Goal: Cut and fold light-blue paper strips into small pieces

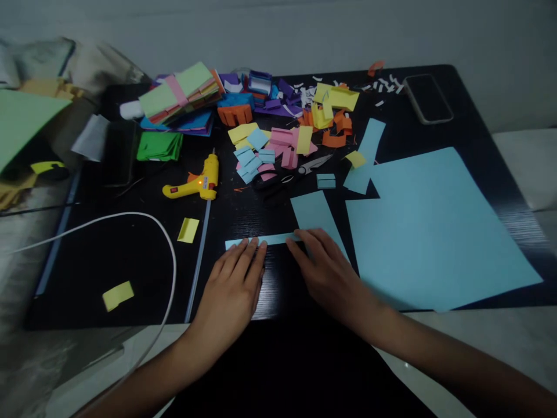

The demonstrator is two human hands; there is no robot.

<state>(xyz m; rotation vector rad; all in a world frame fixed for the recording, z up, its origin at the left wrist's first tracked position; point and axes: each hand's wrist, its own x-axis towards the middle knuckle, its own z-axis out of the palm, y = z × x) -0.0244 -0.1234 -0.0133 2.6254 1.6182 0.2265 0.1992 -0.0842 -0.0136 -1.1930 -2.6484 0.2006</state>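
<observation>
A narrow light blue paper strip (276, 239) lies crosswise on the black table near its front edge. My left hand (232, 281) rests on its left part, fingers stretched out and flat. At the strip's right end, my right hand (324, 270) has its thumb and index fingertip close together on the paper. Under and behind that hand lies a wider light blue strip (317, 210), partly hidden. A large light blue sheet (435, 232) spreads to the right. Black-handled scissors (300, 170) lie beyond the hands, beside a small folded blue piece (326, 181).
A yellow glue gun (202, 180) with a lit orange light lies left of centre. A white cable (174, 261) loops across the left side. Folded paper pieces (282, 142), a banded paper stack (180, 93) and a phone (429, 98) are farther back. Yellow pieces (118, 296) lie left.
</observation>
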